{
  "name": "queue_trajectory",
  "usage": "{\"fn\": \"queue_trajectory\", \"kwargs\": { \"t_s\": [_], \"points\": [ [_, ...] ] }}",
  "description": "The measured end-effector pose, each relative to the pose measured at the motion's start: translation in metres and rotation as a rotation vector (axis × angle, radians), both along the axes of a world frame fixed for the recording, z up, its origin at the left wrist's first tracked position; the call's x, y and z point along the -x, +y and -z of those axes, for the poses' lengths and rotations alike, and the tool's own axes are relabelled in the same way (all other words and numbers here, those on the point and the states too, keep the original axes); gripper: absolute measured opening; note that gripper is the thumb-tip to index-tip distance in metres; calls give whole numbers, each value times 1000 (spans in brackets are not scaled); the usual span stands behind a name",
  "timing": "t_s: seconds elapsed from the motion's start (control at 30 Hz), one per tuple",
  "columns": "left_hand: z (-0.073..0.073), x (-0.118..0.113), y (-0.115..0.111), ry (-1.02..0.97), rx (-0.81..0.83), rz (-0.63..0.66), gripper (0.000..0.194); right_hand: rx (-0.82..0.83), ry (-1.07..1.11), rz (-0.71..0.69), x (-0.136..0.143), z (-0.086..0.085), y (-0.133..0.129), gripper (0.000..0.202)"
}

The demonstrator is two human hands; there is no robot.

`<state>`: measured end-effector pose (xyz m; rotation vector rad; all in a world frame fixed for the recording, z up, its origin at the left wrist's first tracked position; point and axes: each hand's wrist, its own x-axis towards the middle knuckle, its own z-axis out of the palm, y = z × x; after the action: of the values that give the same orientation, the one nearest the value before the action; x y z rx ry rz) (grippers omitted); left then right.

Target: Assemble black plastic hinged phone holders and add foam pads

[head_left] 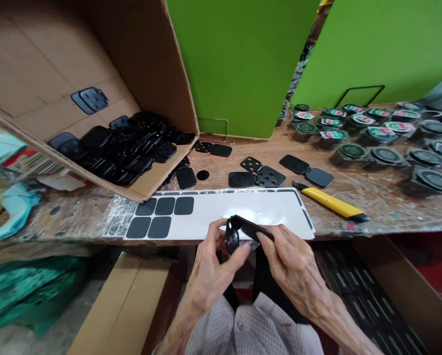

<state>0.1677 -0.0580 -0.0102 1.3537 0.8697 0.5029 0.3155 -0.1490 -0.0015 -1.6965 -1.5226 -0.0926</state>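
A black hinged plastic case [251, 228], unfolded at an angle, is between my two hands above the table's front edge. My left hand [212, 271] grips the half with round holes, its thumb below. The fingers of my right hand [295, 261] are closed around the other, flat half. Just behind them lies a white backing sheet [213, 212] with several dark rounded-square stickers [165, 206] at its left end. More hinged black cases lie opened out behind the sheet, among them one case [306, 170] to the right.
A tilted cardboard box [180, 84] with a heap of black cases [132, 143] stands at the left. A yellow utility knife [332, 203] lies right of the sheet. Several wrapped round containers [386, 155] fill the back right, before green boards [239, 64]. Below right sits a crate of dark parts [365, 291].
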Motion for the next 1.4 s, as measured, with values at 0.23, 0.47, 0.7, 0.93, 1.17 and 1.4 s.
{"fn": "queue_trajectory", "kwargs": {
  "t_s": [0.23,0.47,0.7,0.93,1.17,1.4],
  "points": [
    [13,14,15,-218,277,132,30,214,1128,80,-17,7,-6,42],
    [30,12,15,-339,453,56,27,141,1679,161,-8,27,-3,44],
    [24,18,13,-173,203,106,34,207,843,227,5,26,-4,69],
    [24,27,8,-107,178,78,24,12,1222,264,-18,31,1,36],
    [33,25,10,-227,346,79,21,204,1281,75,-5,35,-20,34],
    [20,28,9,-451,484,172,58,150,1561,25,8,41,-22,29]
  ]
}}
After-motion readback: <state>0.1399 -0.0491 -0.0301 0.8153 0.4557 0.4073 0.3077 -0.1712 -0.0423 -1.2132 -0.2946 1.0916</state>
